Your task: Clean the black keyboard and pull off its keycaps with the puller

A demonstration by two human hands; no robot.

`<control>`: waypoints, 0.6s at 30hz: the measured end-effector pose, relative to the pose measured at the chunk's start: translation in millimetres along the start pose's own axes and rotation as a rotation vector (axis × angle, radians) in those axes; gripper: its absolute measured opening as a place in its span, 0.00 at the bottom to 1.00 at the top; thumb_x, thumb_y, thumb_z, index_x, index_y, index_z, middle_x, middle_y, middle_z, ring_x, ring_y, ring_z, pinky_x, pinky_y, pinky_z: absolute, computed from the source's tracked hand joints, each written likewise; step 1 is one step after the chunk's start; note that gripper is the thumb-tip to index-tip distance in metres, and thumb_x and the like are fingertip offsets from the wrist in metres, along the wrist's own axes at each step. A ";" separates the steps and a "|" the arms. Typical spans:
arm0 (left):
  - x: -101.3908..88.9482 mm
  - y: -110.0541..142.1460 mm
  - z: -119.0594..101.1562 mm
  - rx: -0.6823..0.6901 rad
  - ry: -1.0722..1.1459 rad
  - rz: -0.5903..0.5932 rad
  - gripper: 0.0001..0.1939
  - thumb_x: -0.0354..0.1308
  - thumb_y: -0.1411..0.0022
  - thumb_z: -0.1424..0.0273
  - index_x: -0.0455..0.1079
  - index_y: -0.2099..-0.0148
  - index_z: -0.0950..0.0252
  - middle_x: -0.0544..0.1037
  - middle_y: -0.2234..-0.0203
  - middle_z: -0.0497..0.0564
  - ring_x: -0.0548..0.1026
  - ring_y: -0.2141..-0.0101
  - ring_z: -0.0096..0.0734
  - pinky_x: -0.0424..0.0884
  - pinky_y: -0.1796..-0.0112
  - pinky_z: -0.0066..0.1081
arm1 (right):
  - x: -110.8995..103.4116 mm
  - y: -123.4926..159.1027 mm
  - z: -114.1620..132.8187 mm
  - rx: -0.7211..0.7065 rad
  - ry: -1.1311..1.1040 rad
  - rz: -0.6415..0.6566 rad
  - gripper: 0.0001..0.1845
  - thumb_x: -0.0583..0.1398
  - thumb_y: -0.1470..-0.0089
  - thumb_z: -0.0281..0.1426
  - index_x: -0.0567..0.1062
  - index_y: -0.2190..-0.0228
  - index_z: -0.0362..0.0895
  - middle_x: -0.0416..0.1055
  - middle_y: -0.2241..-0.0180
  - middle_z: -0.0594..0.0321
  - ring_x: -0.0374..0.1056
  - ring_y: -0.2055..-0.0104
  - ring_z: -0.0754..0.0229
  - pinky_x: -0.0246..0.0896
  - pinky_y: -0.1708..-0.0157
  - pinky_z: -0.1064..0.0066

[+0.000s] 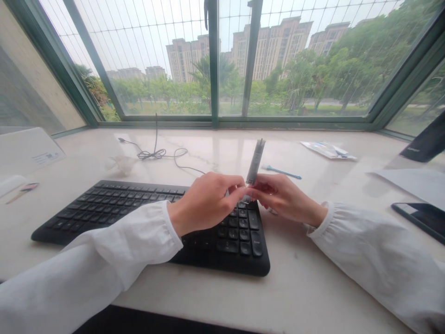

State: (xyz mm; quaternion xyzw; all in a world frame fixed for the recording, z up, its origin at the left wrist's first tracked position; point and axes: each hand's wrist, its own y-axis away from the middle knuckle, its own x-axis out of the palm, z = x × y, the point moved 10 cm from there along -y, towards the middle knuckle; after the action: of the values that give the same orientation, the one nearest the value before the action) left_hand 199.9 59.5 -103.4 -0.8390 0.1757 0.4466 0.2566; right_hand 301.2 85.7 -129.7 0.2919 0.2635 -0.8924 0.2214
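My left hand (210, 202) and my right hand (290, 197) meet above the number pad of a black keyboard (114, 202). Between their fingertips stands a slim grey tube (256, 160), nearly upright and tilted slightly right, with a thin tip on top. Its lower end looks clear and is partly covered by my fingers; its exact kind I cannot tell. Both hands are closed in a pinch around this lower end. Just beyond my right hand a thin blue stick (283, 172) lies on the white counter (302, 287).
A thin black cable (153, 154) lies coiled behind the keyboard, near crumpled clear plastic (121, 164). On the right are a flat plastic packet (328, 150), white paper (413, 183) and a phone (422, 220). A white box (29, 148) stands at left, below the window.
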 end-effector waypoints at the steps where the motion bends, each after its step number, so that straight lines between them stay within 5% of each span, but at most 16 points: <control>1: 0.1 -0.2 0.8 -0.005 0.005 0.000 0.15 0.49 0.32 0.65 0.69 0.70 0.63 0.67 0.80 0.43 0.63 0.76 0.25 0.55 0.72 0.28 | -0.7 -0.1 0.2 0.004 0.003 0.005 0.15 0.58 0.41 0.39 0.70 0.73 0.41 0.61 0.81 0.69 0.56 0.79 0.67 0.51 0.78 0.73; 11: 4.1 -0.3 1.1 -0.013 0.003 0.027 0.14 0.49 0.32 0.65 0.69 0.69 0.62 0.68 0.80 0.43 0.64 0.76 0.25 0.54 0.72 0.28 | -0.1 -0.2 -4.1 0.076 -0.021 0.103 0.11 0.59 0.43 0.36 0.71 0.73 0.42 0.67 0.80 0.67 0.61 0.80 0.67 0.55 0.80 0.74; 18: 4.8 0.9 -1.1 -0.014 -0.025 0.044 0.16 0.48 0.32 0.63 0.65 0.71 0.63 0.67 0.81 0.43 0.63 0.76 0.25 0.54 0.72 0.28 | -2.5 -1.2 11.0 -0.049 0.183 0.070 0.08 0.59 0.42 0.30 0.72 0.72 0.42 0.67 0.78 0.67 0.60 0.75 0.67 0.54 0.74 0.76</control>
State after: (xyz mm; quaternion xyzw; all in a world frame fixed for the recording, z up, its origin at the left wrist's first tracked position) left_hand 202.8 57.8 -107.2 -0.8311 0.1878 0.4636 0.2432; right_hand 297.9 80.6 -120.1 0.3757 0.2942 -0.8470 0.2344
